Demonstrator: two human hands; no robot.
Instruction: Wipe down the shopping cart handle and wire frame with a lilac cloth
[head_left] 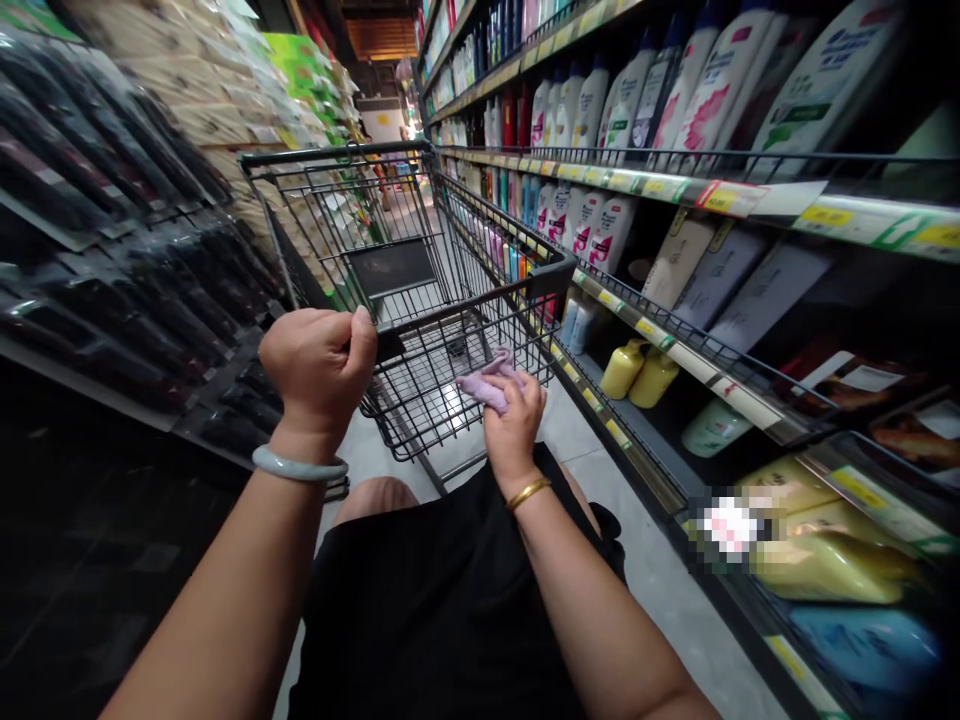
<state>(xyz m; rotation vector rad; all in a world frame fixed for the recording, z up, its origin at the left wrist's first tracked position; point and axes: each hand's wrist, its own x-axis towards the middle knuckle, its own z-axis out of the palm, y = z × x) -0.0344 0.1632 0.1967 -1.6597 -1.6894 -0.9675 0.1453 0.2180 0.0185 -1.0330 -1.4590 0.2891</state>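
Observation:
A black wire shopping cart [420, 230] stands in a shop aisle in front of me. My left hand [319, 365] is closed around the cart's handle bar at its left end. My right hand [514, 415] holds a pale pink cloth [487, 382] pressed against the wire back panel of the cart, below the handle. A pale green bangle sits on my left wrist and a gold one on my right. The cart basket looks empty apart from a dark flap at its far end.
Shelves on the right carry white shampoo bottles [592, 215], yellow bottles [637, 372] and yellow refill pouches [832, 560]. Racks of dark packaged goods [112, 250] line the left. The grey floor aisle [652, 580] runs ahead between them.

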